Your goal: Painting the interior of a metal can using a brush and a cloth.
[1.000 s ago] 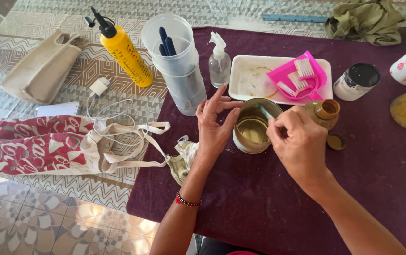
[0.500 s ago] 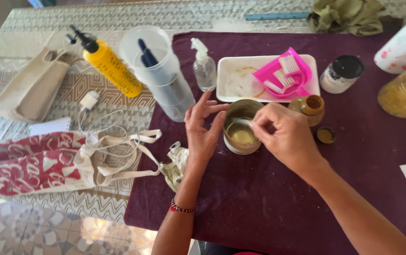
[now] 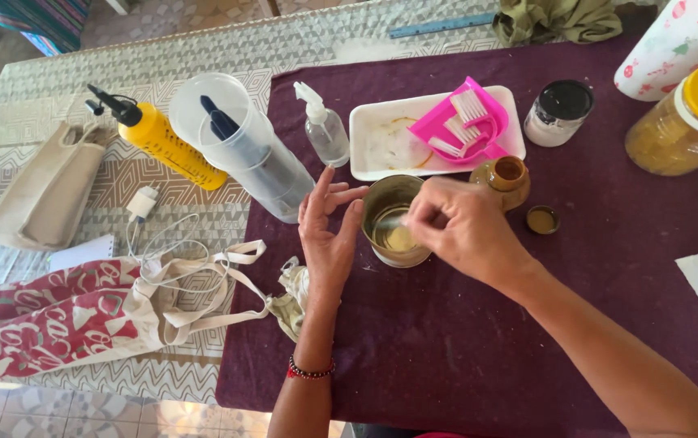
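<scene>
Spillage looks likely tbh: the small metal bowl [image 3: 396,221] on the bench [image 3: 463,349] is only brushed by the spread left hand [image 3: 329,235] while something thin is pinched over it by the right hand [image 3: 458,227].

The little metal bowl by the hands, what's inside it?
The metal bowl holds a yellowish liquid. The right hand hangs over its right side, hiding that part and whatever its fingers hold.

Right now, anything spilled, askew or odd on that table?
Small brown jar stands open, its lid loose on the purple cloth beside it. White tray carries yellowish smears. Pale specks dot the cloth near the metal tin. Nothing tipped over.
</scene>
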